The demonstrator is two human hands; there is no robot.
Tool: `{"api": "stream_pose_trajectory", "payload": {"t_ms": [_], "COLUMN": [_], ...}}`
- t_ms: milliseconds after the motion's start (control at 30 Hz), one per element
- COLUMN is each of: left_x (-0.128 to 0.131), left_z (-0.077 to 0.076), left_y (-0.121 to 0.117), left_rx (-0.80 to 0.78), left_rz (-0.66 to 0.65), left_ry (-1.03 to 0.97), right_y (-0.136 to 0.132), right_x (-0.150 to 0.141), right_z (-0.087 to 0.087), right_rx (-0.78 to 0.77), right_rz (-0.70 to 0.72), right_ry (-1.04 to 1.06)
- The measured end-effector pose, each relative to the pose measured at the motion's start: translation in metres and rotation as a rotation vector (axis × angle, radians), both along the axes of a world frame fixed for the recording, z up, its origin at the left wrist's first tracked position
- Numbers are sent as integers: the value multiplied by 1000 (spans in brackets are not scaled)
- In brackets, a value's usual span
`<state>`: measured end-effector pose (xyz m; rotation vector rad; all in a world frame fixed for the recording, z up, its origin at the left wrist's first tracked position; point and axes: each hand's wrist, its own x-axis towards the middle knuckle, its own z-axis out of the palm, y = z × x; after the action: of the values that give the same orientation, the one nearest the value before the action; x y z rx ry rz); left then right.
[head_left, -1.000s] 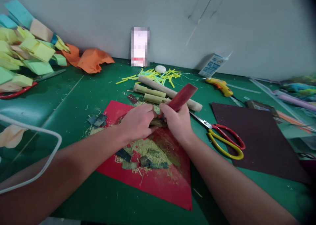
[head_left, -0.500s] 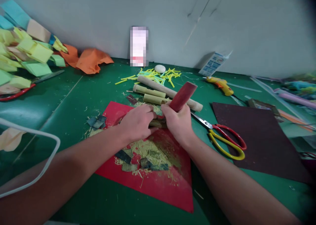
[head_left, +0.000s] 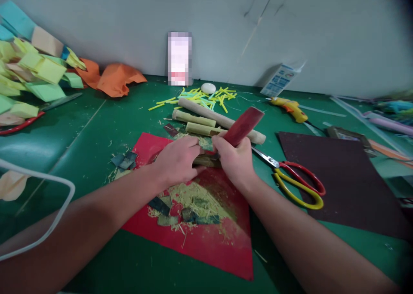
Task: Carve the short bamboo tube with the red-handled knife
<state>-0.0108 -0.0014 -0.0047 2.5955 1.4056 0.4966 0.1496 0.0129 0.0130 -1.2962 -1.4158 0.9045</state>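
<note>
The left hand (head_left: 177, 160) grasps a short bamboo-like piece (head_left: 209, 161) over the far part of the red sheet (head_left: 213, 257), on the green counter (head_left: 129, 268). The right hand (head_left: 236, 158) grips a red-handled tool (head_left: 245, 124) at the piece's right end; contact is unclear. Shavings (head_left: 193, 197) lie nearer; scissors (head_left: 298, 191) lie right.

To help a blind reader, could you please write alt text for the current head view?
A person's right hand grips a red handle while the left hand holds a bamboo-like piece over a red sheet strewn with shavings. Scissors lie to the right.
</note>
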Motion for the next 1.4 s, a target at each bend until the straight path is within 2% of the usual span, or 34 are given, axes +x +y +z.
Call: {"api": "stream_pose_trajectory", "payload": {"t_ms": [333, 667, 900, 1167, 1267, 1400], "left_x": [0, 1, 1, 0, 1, 2], "left_z": [2, 5, 4, 2, 0, 0], "left_y": [-1, -2, -2, -2, -3, -5], "left_rx": [-27, -15, -25, -27, -10, 16], "left_rz": [4, 9, 7, 12, 4, 13], "left_ry": [0, 8, 11, -13, -37, -34], "right_y": [-2, -1, -5, -9, -9, -3], "right_x": [0, -1, 0, -2, -3, -4], "right_z": [2, -6, 1, -4, -7, -11], "right_rx": [-27, 27, -16, -23, 13, 157], "right_rz": [31, -68, -9, 8, -6, -125], "right_ry": [-23, 38, 5, -40, -43, 16]}}
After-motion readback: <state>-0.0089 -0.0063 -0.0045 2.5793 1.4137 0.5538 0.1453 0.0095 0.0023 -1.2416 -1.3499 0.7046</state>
